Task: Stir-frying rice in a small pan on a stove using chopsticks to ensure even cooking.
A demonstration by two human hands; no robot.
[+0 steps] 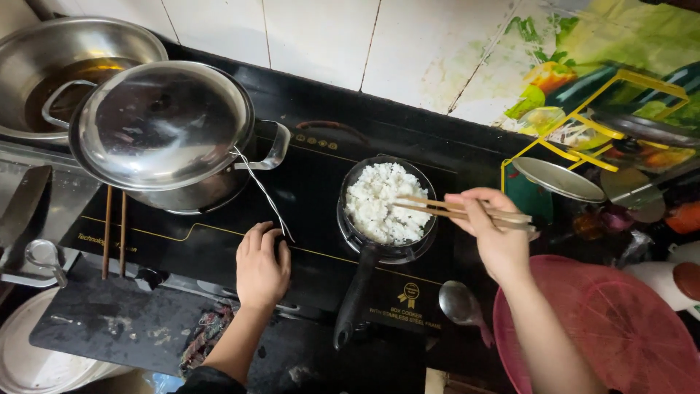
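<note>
A small black frying pan [352, 226] full of white rice [379, 201] sits on the black induction cooktop [313, 182], its handle pointing toward me. My right hand [490, 232] holds a pair of wooden chopsticks [430, 208] whose tips rest in the rice at the pan's right side. Left of the pan, my left hand [261, 266] lies palm down on the cooktop's front part, fingers together, holding nothing.
A lidded steel pot [164, 131] stands on the cooktop's left zone, a thin wire against it. A large steel bowl [44, 55] sits at the far left. Another chopstick pair [114, 230], a metal spoon [458, 303], a pink mesh cover [605, 328] and a yellow wire rack [583, 146] lie around.
</note>
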